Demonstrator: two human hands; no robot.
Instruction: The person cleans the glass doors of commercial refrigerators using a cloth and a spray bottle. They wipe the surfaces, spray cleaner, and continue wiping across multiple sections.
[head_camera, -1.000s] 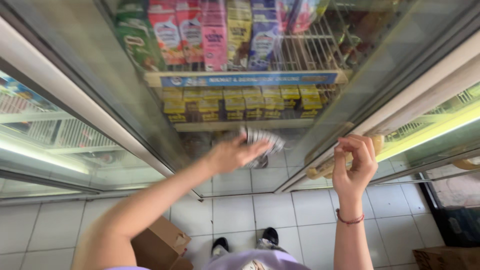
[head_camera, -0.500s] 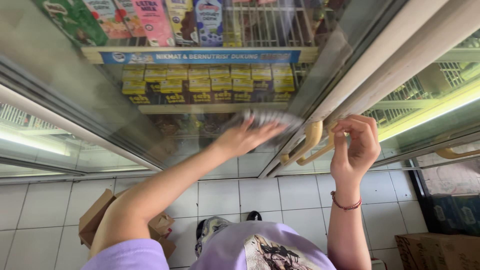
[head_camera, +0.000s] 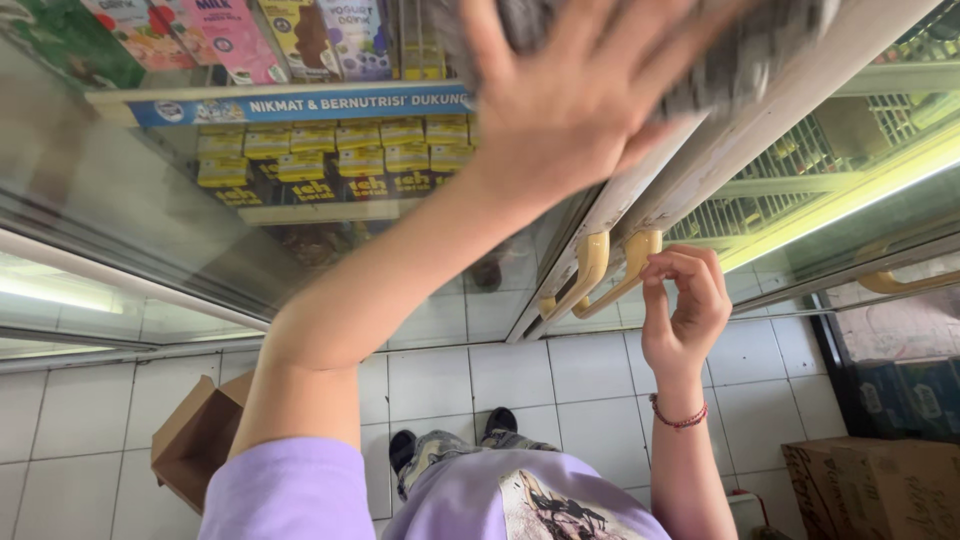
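Presently, the left hand (head_camera: 590, 95) is pressing a grey cloth (head_camera: 740, 45) flat, fingers spread, against the glass door (head_camera: 200, 210) of the cooler, while the right hand (head_camera: 685, 305) is curling around the yellow handle (head_camera: 625, 275), apparently steadying the door.

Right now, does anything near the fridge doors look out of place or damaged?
Mostly no. The drink cartons and yellow packs stand in tidy rows on their shelves. One small oddity: an opened cardboard box lies tilted on the tiled floor below the left arm. No spill shows.
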